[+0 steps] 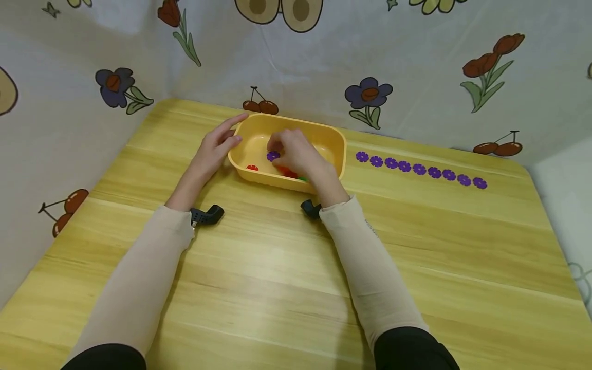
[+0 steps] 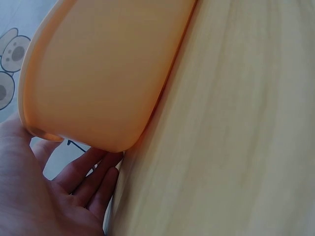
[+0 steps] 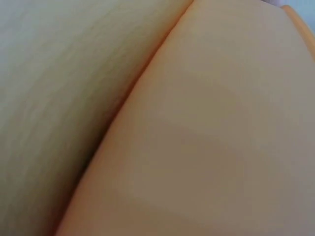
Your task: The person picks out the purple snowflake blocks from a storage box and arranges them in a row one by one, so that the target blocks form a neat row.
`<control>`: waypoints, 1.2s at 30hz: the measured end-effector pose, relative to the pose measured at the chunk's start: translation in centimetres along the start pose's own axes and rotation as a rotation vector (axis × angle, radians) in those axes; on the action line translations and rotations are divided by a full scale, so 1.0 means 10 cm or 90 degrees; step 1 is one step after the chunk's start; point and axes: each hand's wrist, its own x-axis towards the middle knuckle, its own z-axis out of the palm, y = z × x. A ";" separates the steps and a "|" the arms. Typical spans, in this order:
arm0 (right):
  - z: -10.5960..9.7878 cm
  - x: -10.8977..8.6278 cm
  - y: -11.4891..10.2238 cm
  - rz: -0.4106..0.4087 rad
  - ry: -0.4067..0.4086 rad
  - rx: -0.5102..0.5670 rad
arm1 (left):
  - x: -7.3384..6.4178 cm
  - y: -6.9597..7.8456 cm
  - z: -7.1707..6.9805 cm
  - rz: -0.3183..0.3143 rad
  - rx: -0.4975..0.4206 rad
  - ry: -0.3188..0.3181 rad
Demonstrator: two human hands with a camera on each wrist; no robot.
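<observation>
A yellow plastic basin (image 1: 334,139) stands near the back of the table. My left hand (image 1: 214,149) holds its left end, thumb over the rim and fingers against the outer wall; the left wrist view shows those fingers (image 2: 93,182) below the basin's end. My right hand (image 1: 298,152) reaches down inside, index finger and thumb pinching a purple flower-shaped piece (image 1: 273,155). A red piece (image 1: 252,167) lies on the basin floor to the left. More red pieces (image 1: 289,173) and a green piece (image 1: 302,178) show under the right hand, partly hidden. The right wrist view has only the basin's outer wall (image 3: 211,123).
Right of the basin, several purple flower pieces (image 1: 419,169) lie in a slightly slanting row on the wooden table (image 1: 259,288). A patterned cloth (image 1: 314,61) hangs along the table's back edge and left side. A black camera mount sits at each wrist.
</observation>
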 end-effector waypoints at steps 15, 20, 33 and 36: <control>0.02 0.00 -0.06 -0.025 0.022 -0.066 | -0.03 0.00 -0.01 0.000 0.008 0.006; -0.01 -0.01 -0.02 -0.012 0.016 -0.033 | -0.01 0.01 0.00 0.009 -0.003 -0.002; -0.02 -0.03 -0.06 -0.018 0.028 -0.113 | 0.02 0.05 0.00 0.007 0.002 -0.010; -0.02 -0.03 -0.06 -0.015 0.033 -0.099 | 0.00 0.04 0.00 0.002 0.000 -0.008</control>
